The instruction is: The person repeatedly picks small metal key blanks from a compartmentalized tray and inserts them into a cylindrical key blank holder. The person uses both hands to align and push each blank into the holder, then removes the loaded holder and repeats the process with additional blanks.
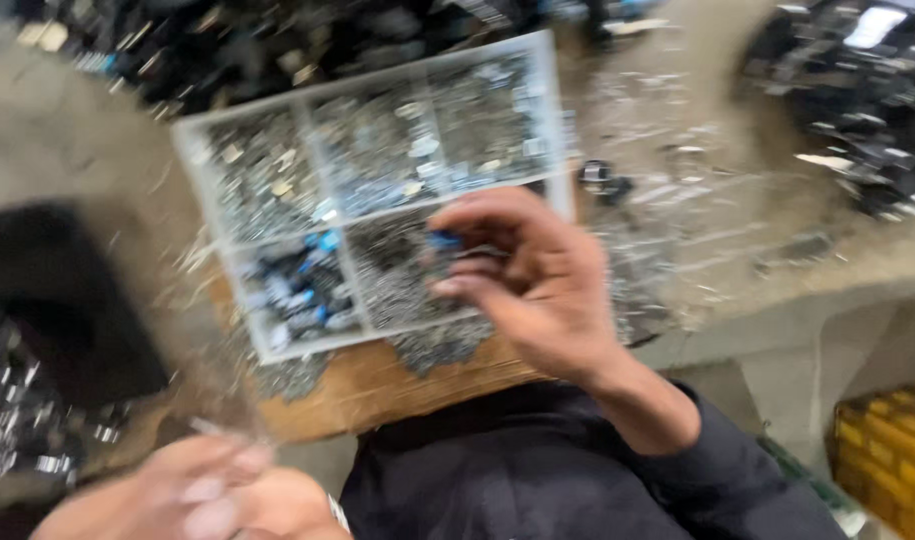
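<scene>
Right hand pinching blue piece, orientation blurred

Single head view, looking steeply down, close over compartment tray, blurred

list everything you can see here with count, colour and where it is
compartment tray: one, clear plastic, centre of the bench on a wooden board
small metal parts: too many to count, silvery grey, filling most tray compartments and spilled round the tray
blue and dark parts: several, in the lower left compartment
wooden board: one, brown, under the tray
dark heaps: blurred black and silvery piles, top right and along the top edge
yellow crate: one, bottom right corner
dark box: one, black, left edge
right hand: over the tray's lower right compartment, pinching a small blue piece
left hand: bottom left, heavily blurred, grip unclear
</scene>
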Tool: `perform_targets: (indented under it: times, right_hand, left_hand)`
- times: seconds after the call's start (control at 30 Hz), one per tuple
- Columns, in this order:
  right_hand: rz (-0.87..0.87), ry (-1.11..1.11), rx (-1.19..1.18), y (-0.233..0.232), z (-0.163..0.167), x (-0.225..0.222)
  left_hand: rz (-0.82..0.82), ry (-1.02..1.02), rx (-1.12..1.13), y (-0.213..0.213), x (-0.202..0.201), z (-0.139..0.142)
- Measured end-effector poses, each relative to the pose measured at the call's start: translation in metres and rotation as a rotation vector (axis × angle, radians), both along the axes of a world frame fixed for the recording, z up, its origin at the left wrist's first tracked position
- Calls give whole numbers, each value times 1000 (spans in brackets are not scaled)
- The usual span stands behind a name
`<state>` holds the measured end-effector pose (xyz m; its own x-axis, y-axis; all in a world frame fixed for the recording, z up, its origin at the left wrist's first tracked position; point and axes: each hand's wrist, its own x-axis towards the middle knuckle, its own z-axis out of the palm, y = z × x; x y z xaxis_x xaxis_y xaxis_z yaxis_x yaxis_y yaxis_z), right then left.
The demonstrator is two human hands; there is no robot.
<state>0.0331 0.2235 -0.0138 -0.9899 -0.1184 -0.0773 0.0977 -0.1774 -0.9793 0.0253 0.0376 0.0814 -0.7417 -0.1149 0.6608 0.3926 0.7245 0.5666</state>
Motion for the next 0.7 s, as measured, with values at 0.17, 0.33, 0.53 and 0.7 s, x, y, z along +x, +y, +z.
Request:
perform_targets:
  times: [0.17,0.33,0.53,0.7]
  right_hand:
    - [-85,-74,-117,38,11,35]
    - [-286,-66,-173,103,-4,114]
    - [-410,-38,-256,103,-29,180]
    - [-393,-71,-282,88,-29,188]
  left_hand:
    - [-218,-296,-375,15,2,-18]
    - [-819,-263,-525,70,-9,-1]
    - [-745,-34,-899,148,-33,-96]
    - [-707,-19,-817,138,-48,-67]
